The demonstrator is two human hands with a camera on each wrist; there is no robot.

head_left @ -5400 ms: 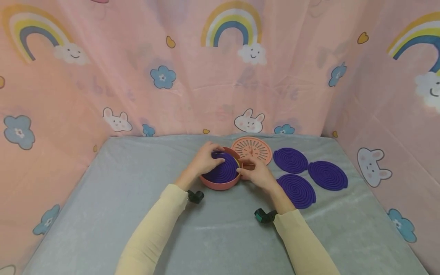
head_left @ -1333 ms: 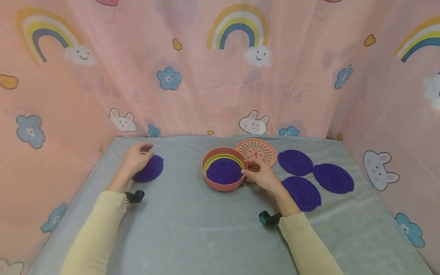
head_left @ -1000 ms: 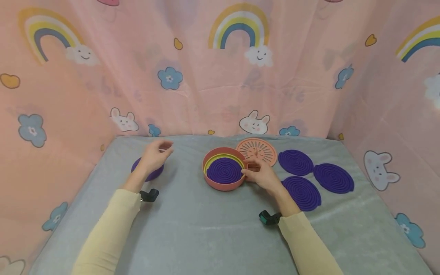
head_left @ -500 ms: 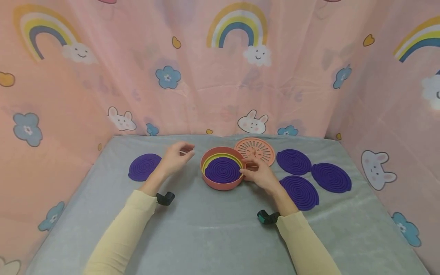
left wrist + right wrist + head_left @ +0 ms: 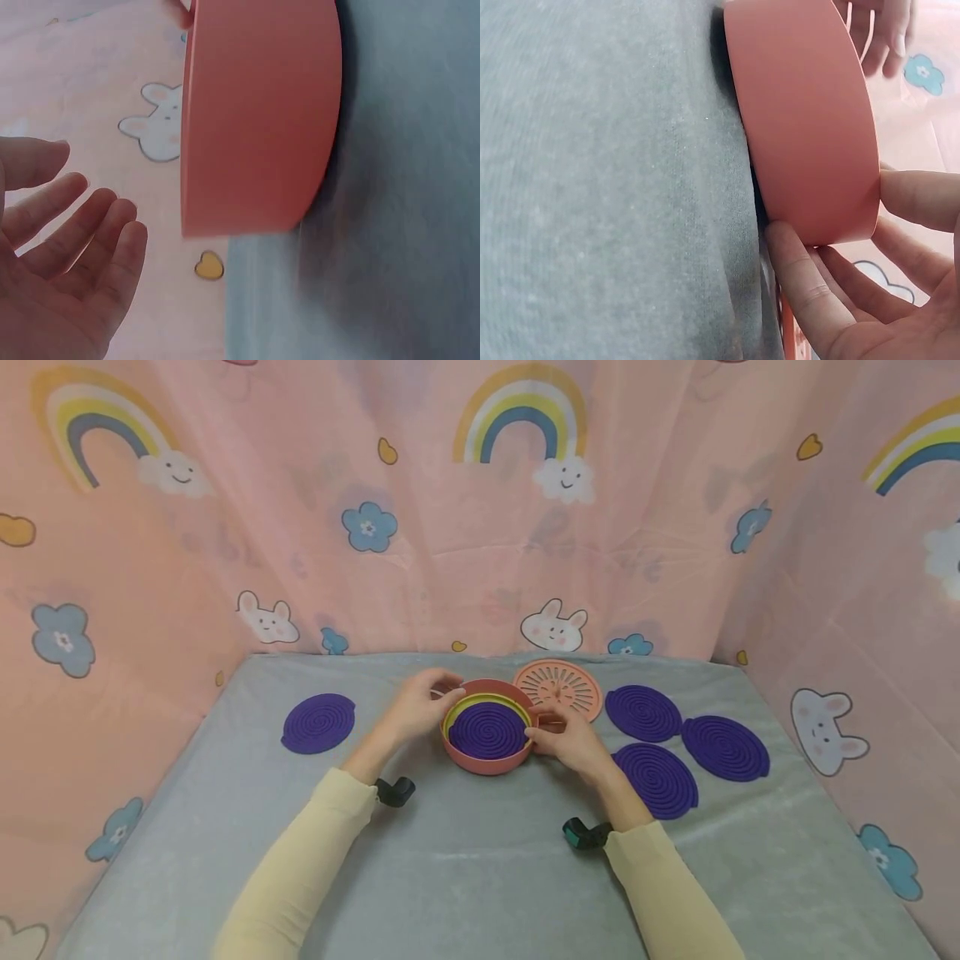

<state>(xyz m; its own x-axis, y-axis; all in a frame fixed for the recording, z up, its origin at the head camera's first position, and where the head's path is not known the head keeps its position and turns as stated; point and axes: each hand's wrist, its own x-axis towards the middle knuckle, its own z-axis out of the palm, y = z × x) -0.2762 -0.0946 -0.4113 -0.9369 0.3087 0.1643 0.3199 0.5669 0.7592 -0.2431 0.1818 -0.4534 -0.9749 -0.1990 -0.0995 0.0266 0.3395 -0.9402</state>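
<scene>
A round salmon-pink box (image 5: pixel 489 766) stands on the cloth in the middle of the head view, with a yellow ring (image 5: pixel 487 697) visible inside. A purple spiral-grooved coaster (image 5: pixel 487 732) lies within that ring. My right hand (image 5: pixel 562 735) holds the box at its right side, thumb by the rim and fingers against the outer wall (image 5: pixel 802 120). My left hand (image 5: pixel 420 706) is at the box's left rim with nothing in it. In the left wrist view its fingers (image 5: pixel 97 247) are relaxed and apart from the wall.
Another purple coaster (image 5: pixel 318 724) lies alone on the left. To the right are several more coasters, including one (image 5: pixel 725 748) farthest right. Behind the box lies a slotted orange disc (image 5: pixel 558 687). Grey cloth (image 5: pixel 465 877) covers the table, and a pink curtain (image 5: pixel 300 485) surrounds it.
My left hand had a purple coaster at the box, then was over a coaster lying at left. Since then it has moved right, empty, back to the box. The right hand stays put.
</scene>
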